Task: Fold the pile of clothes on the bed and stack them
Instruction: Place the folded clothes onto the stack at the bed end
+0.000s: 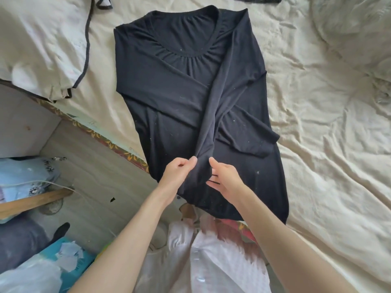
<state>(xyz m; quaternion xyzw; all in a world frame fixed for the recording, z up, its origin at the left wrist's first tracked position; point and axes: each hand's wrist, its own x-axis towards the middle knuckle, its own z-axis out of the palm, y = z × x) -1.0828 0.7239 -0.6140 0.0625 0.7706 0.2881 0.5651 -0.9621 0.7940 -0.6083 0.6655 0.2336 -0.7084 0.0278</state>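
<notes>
A black long-sleeved top [169, 96] lies flat on the bed, neckline at the far end, hem near me. One sleeve is folded across the chest toward the right. The other sleeve [209, 115] runs diagonally down the middle from the right shoulder. My left hand [179, 172] pinches that sleeve's cuff between thumb and curled fingers. My right hand [224, 176] is on the cuff's other side, fingers fairly straight and touching the fabric; the cuff itself is bunched between both hands.
Cream rumpled bedsheet [317, 123] spreads to the right. A cream pillowcase with dark piping [53, 49] lies at the far left. The bed's patterned edge [110, 144] borders the floor, where bags and clutter [31, 208] sit. White fabric [211, 261] hangs just below me.
</notes>
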